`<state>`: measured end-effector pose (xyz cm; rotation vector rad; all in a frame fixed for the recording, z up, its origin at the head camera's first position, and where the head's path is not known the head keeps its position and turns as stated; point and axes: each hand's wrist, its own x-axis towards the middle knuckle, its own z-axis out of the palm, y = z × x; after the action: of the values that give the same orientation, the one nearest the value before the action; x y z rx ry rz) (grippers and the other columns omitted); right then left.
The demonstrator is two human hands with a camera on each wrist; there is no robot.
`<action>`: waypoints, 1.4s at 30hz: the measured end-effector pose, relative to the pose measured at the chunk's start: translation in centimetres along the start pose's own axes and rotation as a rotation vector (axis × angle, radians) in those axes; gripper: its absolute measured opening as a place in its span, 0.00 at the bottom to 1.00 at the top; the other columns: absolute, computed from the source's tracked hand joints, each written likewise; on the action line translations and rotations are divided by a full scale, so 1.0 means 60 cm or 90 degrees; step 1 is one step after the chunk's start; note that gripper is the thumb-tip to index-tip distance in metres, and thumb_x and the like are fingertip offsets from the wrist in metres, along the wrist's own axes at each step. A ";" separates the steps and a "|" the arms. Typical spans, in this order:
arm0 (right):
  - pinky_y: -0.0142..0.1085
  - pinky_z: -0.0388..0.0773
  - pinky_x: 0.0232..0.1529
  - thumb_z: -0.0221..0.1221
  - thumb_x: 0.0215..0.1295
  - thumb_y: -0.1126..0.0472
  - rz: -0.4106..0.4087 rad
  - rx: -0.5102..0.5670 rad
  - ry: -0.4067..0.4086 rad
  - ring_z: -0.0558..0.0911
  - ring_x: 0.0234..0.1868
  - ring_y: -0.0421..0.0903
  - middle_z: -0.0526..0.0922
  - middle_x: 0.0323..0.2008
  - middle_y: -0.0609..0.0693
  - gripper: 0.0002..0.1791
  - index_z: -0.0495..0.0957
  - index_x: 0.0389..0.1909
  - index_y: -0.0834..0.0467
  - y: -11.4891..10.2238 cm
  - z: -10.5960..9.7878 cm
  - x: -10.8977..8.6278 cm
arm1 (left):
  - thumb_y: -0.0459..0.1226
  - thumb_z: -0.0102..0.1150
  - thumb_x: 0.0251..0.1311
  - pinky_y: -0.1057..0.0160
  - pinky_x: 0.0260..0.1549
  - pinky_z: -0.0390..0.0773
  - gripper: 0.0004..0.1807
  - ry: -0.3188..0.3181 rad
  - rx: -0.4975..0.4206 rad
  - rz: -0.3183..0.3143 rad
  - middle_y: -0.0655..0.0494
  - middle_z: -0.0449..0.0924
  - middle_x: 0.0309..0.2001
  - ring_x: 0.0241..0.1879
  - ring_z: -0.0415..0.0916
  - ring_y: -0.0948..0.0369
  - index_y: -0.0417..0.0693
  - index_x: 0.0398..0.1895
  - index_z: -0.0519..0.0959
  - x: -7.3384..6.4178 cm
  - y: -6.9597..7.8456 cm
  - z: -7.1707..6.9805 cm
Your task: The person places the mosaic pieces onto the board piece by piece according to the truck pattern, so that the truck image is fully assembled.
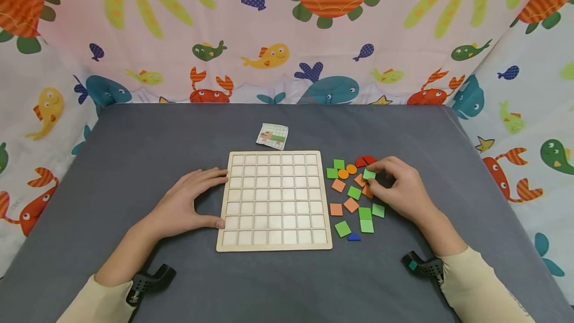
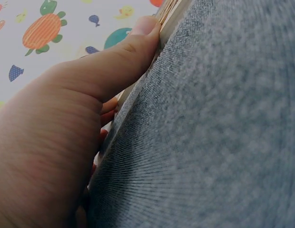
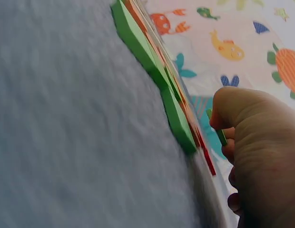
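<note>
A wooden grid board (image 1: 328,243) with light square cells lies on the grey table. Along its left edge rests my left hand (image 1: 190,201), thumb (image 2: 146,26) near the lower corner and extended fingers touching higher up. My right hand (image 1: 403,188) pinches a green square tile (image 1: 369,174) between thumb and fingers, over the loose pieces right of the board. In the right wrist view that green tile (image 3: 216,127) is held up off the cloth. Under and around it lie orange square tiles (image 1: 351,205), green square tiles (image 1: 354,193) and red pieces (image 1: 365,161).
Behind the board lies a small printed card (image 1: 272,136). Two orange round pieces (image 1: 343,174) sit among the tiles, and a blue piece (image 1: 354,237) lies nearest the front. A sea-animal patterned curtain (image 1: 269,24) hangs behind the grey cloth-covered table (image 1: 166,138).
</note>
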<state>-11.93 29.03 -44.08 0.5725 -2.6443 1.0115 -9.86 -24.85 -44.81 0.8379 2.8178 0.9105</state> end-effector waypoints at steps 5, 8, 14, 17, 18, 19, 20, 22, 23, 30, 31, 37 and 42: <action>0.34 0.72 0.38 0.72 0.64 0.66 -0.016 -0.003 -0.003 0.75 0.41 0.43 0.86 0.48 0.46 0.15 0.90 0.51 0.54 -0.019 0.011 0.003 | 0.68 0.82 0.49 0.36 0.80 0.53 0.59 0.002 0.006 0.007 0.57 0.66 0.82 0.84 0.58 0.49 0.55 0.83 0.72 -0.003 0.003 0.002; 0.37 0.74 0.40 0.72 0.64 0.67 -0.026 0.005 -0.005 0.76 0.42 0.44 0.86 0.50 0.46 0.15 0.89 0.51 0.54 -0.028 0.017 0.005 | 0.67 0.83 0.49 0.36 0.81 0.52 0.60 0.004 0.003 0.008 0.56 0.66 0.83 0.83 0.58 0.48 0.55 0.84 0.70 -0.003 0.004 0.005; 0.42 0.70 0.45 0.71 0.63 0.70 -0.064 0.040 -0.015 0.78 0.41 0.46 0.86 0.47 0.45 0.17 0.90 0.52 0.54 -0.043 0.033 0.008 | 0.66 0.83 0.49 0.36 0.80 0.53 0.59 0.004 0.005 0.011 0.57 0.67 0.82 0.83 0.58 0.49 0.57 0.84 0.70 0.000 0.005 0.001; 0.44 0.68 0.49 0.72 0.62 0.69 -0.090 0.039 -0.023 0.79 0.43 0.47 0.86 0.47 0.46 0.18 0.91 0.52 0.53 -0.051 0.039 0.009 | 0.68 0.82 0.49 0.34 0.80 0.52 0.57 -0.005 0.006 0.016 0.59 0.66 0.83 0.84 0.57 0.50 0.60 0.82 0.73 0.003 0.003 0.003; 0.44 0.67 0.49 0.72 0.62 0.69 -0.096 0.040 -0.026 0.79 0.43 0.46 0.87 0.47 0.46 0.18 0.91 0.52 0.53 -0.053 0.040 0.010 | 0.68 0.81 0.49 0.33 0.80 0.53 0.55 -0.007 0.008 0.019 0.59 0.65 0.83 0.84 0.56 0.49 0.61 0.81 0.74 0.004 0.003 0.003; 0.44 0.67 0.50 0.73 0.61 0.68 -0.101 0.039 -0.028 0.79 0.44 0.46 0.87 0.48 0.46 0.17 0.91 0.51 0.53 -0.056 0.041 0.010 | 0.69 0.81 0.50 0.32 0.79 0.53 0.55 -0.009 0.008 0.019 0.59 0.65 0.83 0.84 0.56 0.49 0.62 0.81 0.75 0.005 0.003 0.003; 0.44 0.67 0.50 0.73 0.61 0.68 -0.104 0.038 -0.029 0.79 0.44 0.46 0.87 0.48 0.46 0.17 0.91 0.51 0.53 -0.059 0.043 0.011 | 0.69 0.80 0.50 0.32 0.79 0.52 0.54 -0.013 0.009 0.018 0.60 0.64 0.83 0.85 0.55 0.49 0.63 0.80 0.75 0.005 0.003 0.003; 0.43 0.66 0.49 0.73 0.61 0.67 -0.108 0.035 -0.033 0.79 0.42 0.46 0.87 0.47 0.45 0.16 0.91 0.51 0.53 -0.065 0.047 0.012 | 0.69 0.80 0.50 0.30 0.79 0.52 0.53 -0.016 0.011 0.013 0.60 0.63 0.84 0.85 0.54 0.49 0.63 0.80 0.76 0.005 0.004 0.003; 0.43 0.66 0.48 0.73 0.61 0.67 -0.110 0.035 -0.034 0.79 0.41 0.46 0.87 0.47 0.45 0.16 0.91 0.50 0.53 -0.068 0.049 0.013 | 0.69 0.80 0.50 0.30 0.79 0.52 0.53 -0.017 0.012 0.010 0.60 0.63 0.84 0.85 0.54 0.49 0.63 0.79 0.76 0.005 0.005 0.002; 0.45 0.69 0.49 0.73 0.62 0.66 -0.136 0.053 -0.033 0.81 0.44 0.48 0.86 0.48 0.47 0.15 0.91 0.50 0.54 -0.091 0.077 0.023 | 0.70 0.80 0.50 0.29 0.79 0.52 0.53 -0.020 0.024 -0.011 0.60 0.63 0.84 0.85 0.53 0.48 0.64 0.80 0.76 -0.007 0.004 -0.009; 0.45 0.69 0.49 0.73 0.62 0.66 -0.141 0.057 -0.034 0.82 0.44 0.49 0.86 0.48 0.47 0.15 0.91 0.51 0.55 -0.095 0.081 0.024 | 0.69 0.80 0.50 0.29 0.79 0.52 0.53 -0.019 0.023 -0.013 0.60 0.63 0.84 0.85 0.53 0.48 0.64 0.80 0.76 -0.009 0.003 -0.011; 0.43 0.66 0.46 0.76 0.62 0.66 -0.159 0.059 -0.041 0.80 0.42 0.47 0.86 0.45 0.46 0.15 0.92 0.50 0.55 -0.112 0.097 0.022 | 0.70 0.78 0.52 0.32 0.81 0.51 0.53 -0.028 0.021 -0.003 0.61 0.62 0.84 0.85 0.53 0.49 0.65 0.81 0.75 -0.008 -0.002 -0.008; 0.45 0.69 0.49 0.77 0.63 0.65 -0.173 0.049 -0.045 0.79 0.40 0.46 0.87 0.46 0.46 0.14 0.92 0.49 0.55 -0.123 0.102 0.023 | 0.71 0.77 0.52 0.35 0.82 0.49 0.52 -0.023 0.016 0.004 0.61 0.61 0.84 0.85 0.53 0.50 0.64 0.80 0.75 -0.001 -0.001 -0.002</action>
<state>-10.44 19.47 -43.77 0.9703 -2.5037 1.0277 -9.85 -25.01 -44.74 0.8586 2.8035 0.8536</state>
